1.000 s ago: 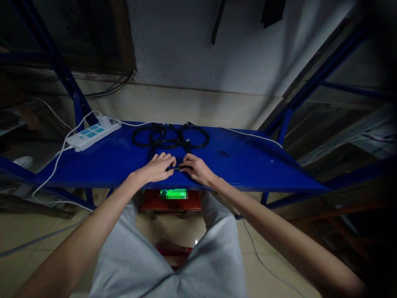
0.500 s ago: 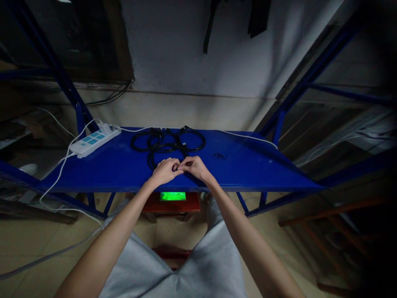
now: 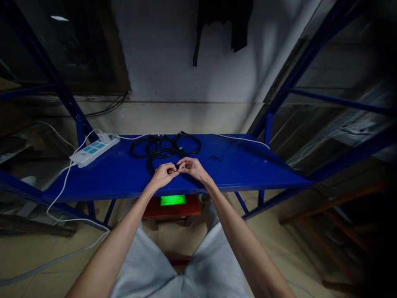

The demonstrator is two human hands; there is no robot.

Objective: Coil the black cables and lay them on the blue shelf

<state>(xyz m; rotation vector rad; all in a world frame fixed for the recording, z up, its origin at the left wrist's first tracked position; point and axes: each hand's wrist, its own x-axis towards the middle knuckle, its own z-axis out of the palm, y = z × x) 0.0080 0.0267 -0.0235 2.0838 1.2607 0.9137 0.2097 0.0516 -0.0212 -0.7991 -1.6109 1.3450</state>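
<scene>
Several black cables lie looped on the blue shelf [image 3: 242,174]: a coil on the left [image 3: 136,148], a coil on the right [image 3: 198,145] and overlapping loops between them. The nearest black coil [image 3: 149,163] runs partly behind my hands. My left hand [image 3: 163,174] is closed, thumb and fingers pinched together. Almost touching it, my right hand [image 3: 191,169] is pinched too, its fingertips meeting the left ones above the shelf's front part. A small dark bit shows between the fingertips; what it is I cannot make out.
A white power strip [image 3: 94,151] with blue sockets sits at the shelf's left end, its white cord [image 3: 57,196] hanging over the edge. Blue posts [image 3: 66,99] rise at both sides. Below stands a red stool [image 3: 194,207] with a lit green screen [image 3: 173,200].
Both hands have shifted slightly, and their pinched fingertips have opened out from a tighter cluster. The camera view has tilted up a little. The coils stay in place on the shelf.
</scene>
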